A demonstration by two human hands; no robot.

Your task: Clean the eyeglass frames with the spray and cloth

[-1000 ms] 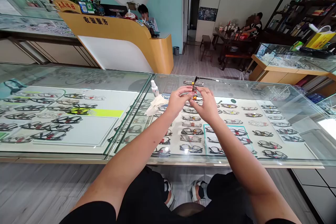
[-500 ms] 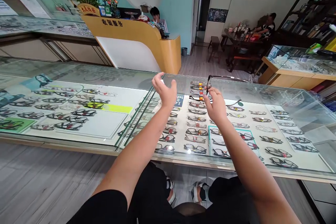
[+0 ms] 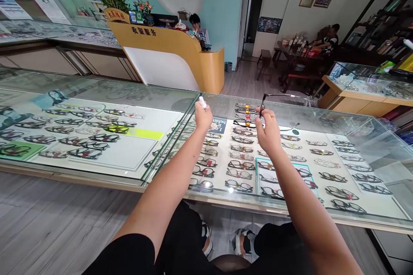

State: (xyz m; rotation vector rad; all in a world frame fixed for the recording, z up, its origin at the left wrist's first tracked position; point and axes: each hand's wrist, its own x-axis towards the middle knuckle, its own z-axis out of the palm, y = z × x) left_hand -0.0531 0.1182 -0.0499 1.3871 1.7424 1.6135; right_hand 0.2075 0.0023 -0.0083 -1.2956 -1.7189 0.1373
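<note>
My left hand (image 3: 203, 117) is closed around a small white bottle (image 3: 202, 102), whose white top sticks out above the fingers. It is over the far part of the glass display case (image 3: 180, 114). To the right, my right hand (image 3: 269, 133) pinches a pair of eyeglasses (image 3: 263, 104) with a dark frame, held above the glass top. One temple stretches out to the right, and the other shows lower, past my fingers. Part of the frame is hidden behind my hand. Below both hands, rows of eyeglass frames (image 3: 241, 164) lie inside the case.
Beyond the case stands a yellow and white cashier counter (image 3: 164, 38), with a person (image 3: 197, 30) behind it. Another person (image 3: 329, 41) sits at a dark table at the back right. A second glass case (image 3: 371, 79) stands at the right.
My left hand was open with fingers spread; it has closed on the white bottle. My right hand has shifted slightly right with the eyeglasses, which have turned a little.
</note>
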